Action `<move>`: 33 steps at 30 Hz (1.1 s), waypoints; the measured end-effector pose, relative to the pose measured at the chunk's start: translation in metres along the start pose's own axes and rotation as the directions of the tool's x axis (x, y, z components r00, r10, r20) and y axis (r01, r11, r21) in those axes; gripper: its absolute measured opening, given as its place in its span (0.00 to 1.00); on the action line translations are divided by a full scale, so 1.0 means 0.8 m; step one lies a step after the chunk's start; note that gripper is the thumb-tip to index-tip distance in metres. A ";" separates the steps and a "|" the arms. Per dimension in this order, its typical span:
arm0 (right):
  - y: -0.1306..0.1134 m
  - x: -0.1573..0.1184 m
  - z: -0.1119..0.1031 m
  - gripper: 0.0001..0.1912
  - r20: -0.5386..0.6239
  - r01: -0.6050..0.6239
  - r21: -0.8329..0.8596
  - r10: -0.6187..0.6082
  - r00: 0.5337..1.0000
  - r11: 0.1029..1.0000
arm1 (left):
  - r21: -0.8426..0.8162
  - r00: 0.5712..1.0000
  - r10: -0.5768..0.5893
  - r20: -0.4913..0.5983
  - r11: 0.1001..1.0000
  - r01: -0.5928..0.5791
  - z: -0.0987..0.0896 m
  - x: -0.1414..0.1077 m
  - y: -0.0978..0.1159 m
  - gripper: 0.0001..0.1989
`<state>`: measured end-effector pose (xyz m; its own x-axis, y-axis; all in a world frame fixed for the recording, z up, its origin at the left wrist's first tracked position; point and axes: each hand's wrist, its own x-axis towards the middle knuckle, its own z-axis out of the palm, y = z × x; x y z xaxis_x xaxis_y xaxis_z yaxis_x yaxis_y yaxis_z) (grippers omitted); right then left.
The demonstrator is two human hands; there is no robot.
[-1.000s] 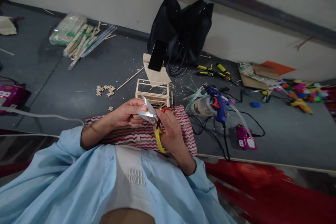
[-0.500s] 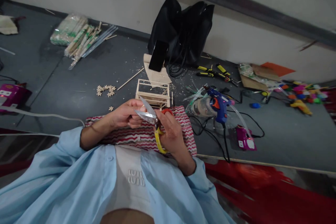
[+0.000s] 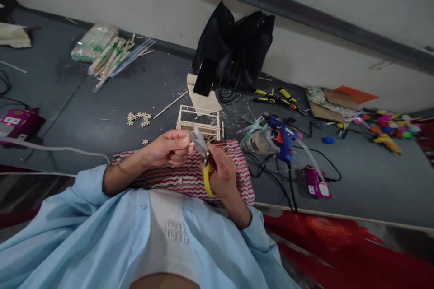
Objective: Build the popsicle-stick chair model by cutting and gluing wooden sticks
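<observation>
My right hand (image 3: 223, 170) grips a pair of scissors (image 3: 207, 181) with yellow and orange handles, its blades slightly apart and pointing up and left. My left hand (image 3: 171, 148) is closed in a pinch on a small pale wooden stick (image 3: 191, 144), most of it hidden by the fingers. The stick's tip lies at the scissor blades; whether they touch it I cannot tell. Just beyond both hands stands a small frame (image 3: 198, 122) of thin wooden sticks. Under the hands is a red-and-white wavy-striped cloth (image 3: 237, 158).
Small wooden flower shapes (image 3: 145, 122) and a long stick (image 3: 169, 104) lie left of the frame. Behind stand a phone (image 3: 205, 76) and a black bag (image 3: 233, 45). On the right are a blue glue gun (image 3: 285, 137), a plastic cup (image 3: 261, 140), cables and pliers (image 3: 271, 98).
The scissor blades have drawn closer together and turned more upright. My left hand has moved slightly right, bringing the stick's tip to the blades. The camera view has shifted a little.
</observation>
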<state>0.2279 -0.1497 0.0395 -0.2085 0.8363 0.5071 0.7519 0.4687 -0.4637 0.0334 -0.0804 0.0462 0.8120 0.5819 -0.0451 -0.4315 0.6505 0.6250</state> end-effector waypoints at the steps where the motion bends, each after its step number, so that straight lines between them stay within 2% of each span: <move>1: -0.002 0.001 0.000 0.17 -0.055 -0.048 0.021 0.050 0.997 0.999 | 0.002 1.000 0.023 -0.019 1.000 -0.023 0.002 0.000 0.001 0.13; 4: -0.010 0.007 -0.002 0.11 -0.142 -0.183 0.084 0.194 0.971 0.980 | 0.025 0.993 0.090 -0.074 0.996 -0.089 0.006 -0.003 0.003 0.11; 9: -0.020 0.019 -0.005 0.08 -0.077 -0.258 0.182 0.275 0.958 0.949 | 0.104 0.979 0.124 -0.163 0.989 -0.108 0.011 -0.011 -0.001 0.10; 14: -0.028 0.025 -0.001 0.12 -0.030 -0.293 0.223 0.307 0.951 0.930 | 0.117 0.947 0.107 -0.302 0.990 -0.075 0.017 -0.013 -0.003 0.13; 19: -0.037 0.031 0.003 0.13 0.044 -0.327 0.331 0.331 0.943 0.885 | 0.043 0.952 0.063 -0.299 0.998 -0.053 0.019 -0.023 -0.001 0.09; 22: -0.039 0.040 0.001 0.13 0.043 -0.322 0.365 0.329 0.943 0.874 | 0.073 0.947 0.076 -0.312 0.996 -0.056 0.025 -0.029 0.000 0.06; 24: -0.040 0.049 -0.001 0.13 0.015 -0.303 0.384 0.322 0.947 0.872 | 0.136 0.942 0.136 -0.307 0.986 -0.098 0.030 -0.028 0.005 0.05; 26: -0.038 0.062 -0.004 0.14 -0.022 -0.272 0.417 0.309 0.951 0.867 | 0.212 0.930 0.248 -0.270 0.958 -0.194 0.033 -0.022 0.013 0.06; 29: -0.030 0.082 -0.006 0.15 -0.081 -0.223 0.471 0.294 0.952 0.853 | 0.301 0.883 0.405 -0.239 0.895 -0.329 0.033 -0.004 0.029 0.09; 33: -0.015 0.105 -0.007 0.17 -0.125 -0.177 0.516 0.279 0.952 0.838 | 0.275 0.867 0.427 -0.254 0.892 -0.359 0.029 0.024 0.048 0.08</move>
<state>0.2054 -0.0869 0.0917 0.0893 0.8912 0.4447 0.3443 0.3914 -0.8534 0.0415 -0.0556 0.0878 0.4199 0.9071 0.0297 -0.5679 0.2371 0.7882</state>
